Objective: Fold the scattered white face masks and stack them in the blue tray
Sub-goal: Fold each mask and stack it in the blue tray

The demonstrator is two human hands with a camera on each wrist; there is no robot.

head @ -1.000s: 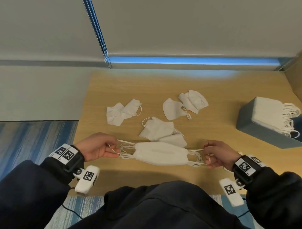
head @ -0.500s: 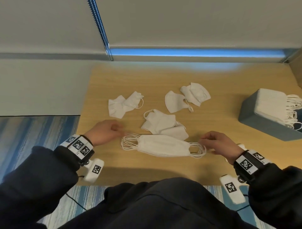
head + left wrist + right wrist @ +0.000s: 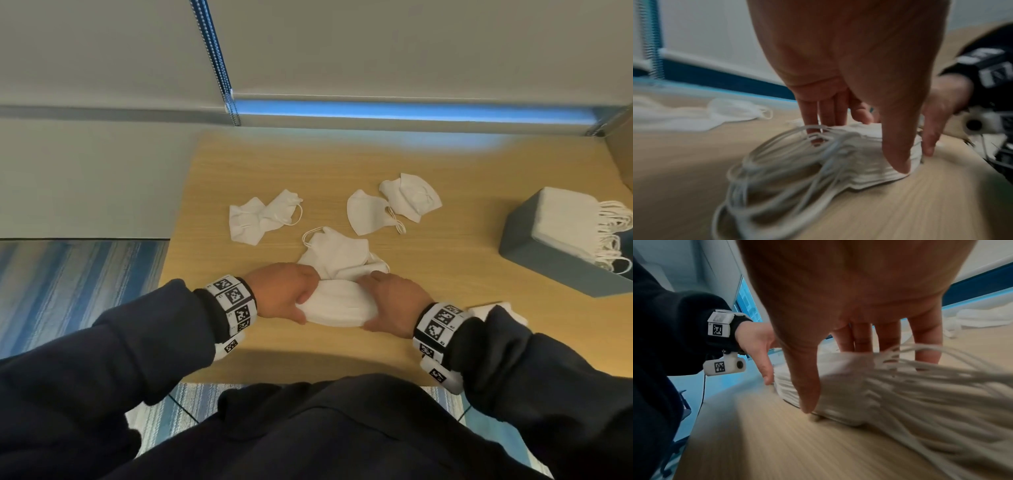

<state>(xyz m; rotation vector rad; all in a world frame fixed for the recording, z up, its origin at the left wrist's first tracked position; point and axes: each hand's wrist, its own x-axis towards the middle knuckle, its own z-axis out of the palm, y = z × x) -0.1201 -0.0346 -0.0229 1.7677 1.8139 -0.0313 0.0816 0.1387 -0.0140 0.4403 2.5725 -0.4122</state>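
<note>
A stack of folded white masks (image 3: 337, 305) lies on the wooden table (image 3: 445, 274) near its front edge. My left hand (image 3: 294, 294) holds its left end and my right hand (image 3: 378, 301) its right end, each with the thumb on the near side and the fingers behind. The wrist views show the same hold: left hand (image 3: 859, 152), right hand (image 3: 844, 379), with ear loops (image 3: 777, 178) spilling out under the palms. Loose masks lie beyond: one pile (image 3: 337, 255) just behind the hands, others at left (image 3: 263, 219) and centre-right (image 3: 368, 212). The blue tray (image 3: 548, 260) at right holds stacked masks (image 3: 565, 216).
A wall and a window blind with a bead chain (image 3: 219, 68) rise behind the table. Striped blue carpet (image 3: 68, 281) lies left of the table. A white item (image 3: 496, 308) shows partly behind my right sleeve. Bare tabletop runs between the stack and the tray.
A second ago each hand held the stack's ear loops and stretched them outward. The stack now rests on the table, and both hands have moved inward onto its ends.
</note>
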